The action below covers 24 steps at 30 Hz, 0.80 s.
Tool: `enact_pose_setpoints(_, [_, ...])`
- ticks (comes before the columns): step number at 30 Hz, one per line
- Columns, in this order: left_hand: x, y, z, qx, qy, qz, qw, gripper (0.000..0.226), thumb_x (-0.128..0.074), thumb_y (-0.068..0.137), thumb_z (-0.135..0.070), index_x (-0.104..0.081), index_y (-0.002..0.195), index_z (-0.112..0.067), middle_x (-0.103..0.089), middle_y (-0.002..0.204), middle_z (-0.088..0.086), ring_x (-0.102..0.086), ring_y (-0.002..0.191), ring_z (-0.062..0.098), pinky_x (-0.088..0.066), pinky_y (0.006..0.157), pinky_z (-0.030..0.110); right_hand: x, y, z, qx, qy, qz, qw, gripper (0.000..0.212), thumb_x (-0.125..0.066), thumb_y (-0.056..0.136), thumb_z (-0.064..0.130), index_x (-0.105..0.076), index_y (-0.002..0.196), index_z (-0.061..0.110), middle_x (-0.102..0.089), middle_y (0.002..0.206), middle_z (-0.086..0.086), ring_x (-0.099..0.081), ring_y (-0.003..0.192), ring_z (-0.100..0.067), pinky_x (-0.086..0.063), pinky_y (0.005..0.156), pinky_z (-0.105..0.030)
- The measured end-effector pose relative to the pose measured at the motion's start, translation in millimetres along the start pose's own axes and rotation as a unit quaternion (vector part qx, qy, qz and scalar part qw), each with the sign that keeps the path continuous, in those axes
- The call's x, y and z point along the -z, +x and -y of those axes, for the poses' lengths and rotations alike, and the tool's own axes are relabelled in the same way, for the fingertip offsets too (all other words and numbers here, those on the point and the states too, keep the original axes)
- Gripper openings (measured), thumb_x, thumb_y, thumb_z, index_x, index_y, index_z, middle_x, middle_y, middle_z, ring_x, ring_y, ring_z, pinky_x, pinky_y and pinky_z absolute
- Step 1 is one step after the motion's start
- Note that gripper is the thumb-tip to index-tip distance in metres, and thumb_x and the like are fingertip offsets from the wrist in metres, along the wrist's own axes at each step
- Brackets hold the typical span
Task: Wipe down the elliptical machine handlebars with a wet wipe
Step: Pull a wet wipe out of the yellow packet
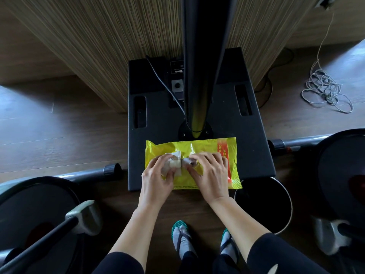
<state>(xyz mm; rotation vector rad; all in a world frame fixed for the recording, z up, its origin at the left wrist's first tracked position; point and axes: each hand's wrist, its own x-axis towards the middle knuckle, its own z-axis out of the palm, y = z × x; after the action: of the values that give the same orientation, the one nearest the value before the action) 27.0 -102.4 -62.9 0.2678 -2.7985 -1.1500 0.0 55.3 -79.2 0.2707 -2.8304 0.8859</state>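
A yellow wipe pack [199,148] lies on a black base [248,135]. The left hand [158,177] pinches a white wipe [176,162] at its opening; the right hand [212,175] grips the pack alongside.

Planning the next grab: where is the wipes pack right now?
Head view, centre: the wipes pack lies on the black base below the post, under the left hand and right hand.
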Motion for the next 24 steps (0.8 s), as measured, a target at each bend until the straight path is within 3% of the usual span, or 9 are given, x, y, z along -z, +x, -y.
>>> enact_pose_setpoints(4, [0.1, -0.9, -0.2, -0.008, -0.005, 0.006, 1.0, 0.04, -0.075, 0.076, -0.002, -0.066, 0.112, -0.017, -0.065, 0.113, -0.001, -0.061, 0.097, 0.01, -0.039, 0.083, 0.001, -0.9, 0.4, -0.3, 0.018, 0.023, -0.023, 0.999, 0.016, -0.072, 0.077, 0.022, -0.073, 0.092, 0.021, -0.068, 0.089, 0.006, -0.057, 0.083, -0.021, -0.038, 0.076, -0.031])
enact_pose_setpoints(7, [0.0, 0.7, 0.4, -0.004, -0.004, 0.017, 1.0, 0.041, -0.074, 0.077, -0.003, -0.066, 0.113, -0.021, -0.065, 0.114, -0.002, -0.063, 0.099, 0.012, -0.043, 0.083, 0.009, 3.7, 1.8, 2.4, 0.021, 0.045, -0.019, 0.999, 0.013, -0.074, 0.078, 0.016, -0.074, 0.091, 0.018, -0.068, 0.086, 0.004, -0.059, 0.081, -0.02, -0.048, 0.073, -0.033])
enact_pose_setpoints(10, [-0.1, 2.0, -2.0, -0.006, -0.009, 0.025, 1.0, 0.041, -0.074, 0.078, -0.003, -0.066, 0.114, -0.021, -0.064, 0.114, -0.002, -0.062, 0.097, 0.013, -0.042, 0.081, 0.01, 9.4, 2.9, 3.9, 0.025, 0.065, -0.009, 0.998, 0.015, -0.076, 0.08, 0.01, -0.074, 0.093, 0.015, -0.067, 0.088, 0.002, -0.061, 0.081, -0.018, -0.046, 0.075, -0.023])
enact_pose_setpoints(17, [4.7, 4.9, -7.0, -0.002, -0.022, 0.053, 0.998, 0.04, -0.067, 0.083, -0.001, -0.065, 0.114, -0.025, -0.062, 0.114, -0.008, -0.059, 0.094, 0.008, -0.039, 0.078, 0.005, 23.6, -1.2, 5.4, 0.027, 0.097, -0.001, 0.995, 0.017, -0.072, 0.082, 0.003, -0.072, 0.096, 0.012, -0.067, 0.091, -0.001, -0.065, 0.081, -0.018, -0.047, 0.074, -0.02])
enact_pose_setpoints(19, [6.4, 5.3, -8.7, -0.002, -0.029, 0.063, 0.998, 0.044, -0.065, 0.082, 0.002, -0.065, 0.115, -0.026, -0.062, 0.115, -0.008, -0.059, 0.095, 0.008, -0.042, 0.079, 0.009, 28.4, -1.0, 8.0, 0.033, 0.101, -0.008, 0.994, 0.013, -0.067, 0.084, 0.006, -0.071, 0.095, 0.011, -0.067, 0.09, -0.002, -0.065, 0.079, -0.017, -0.048, 0.071, -0.02])
enact_pose_setpoints(24, [8.1, 6.4, -11.3, -0.012, -0.024, 0.065, 0.998, 0.042, -0.061, 0.084, 0.005, -0.065, 0.116, -0.022, -0.061, 0.115, -0.008, -0.058, 0.098, 0.008, -0.034, 0.082, -0.002, 39.3, 2.9, 12.6, 0.035, 0.115, -0.029, 0.992, 0.014, -0.058, 0.091, 0.015, -0.069, 0.097, 0.01, -0.065, 0.094, -0.001, -0.061, 0.084, -0.01, -0.047, 0.074, -0.016])
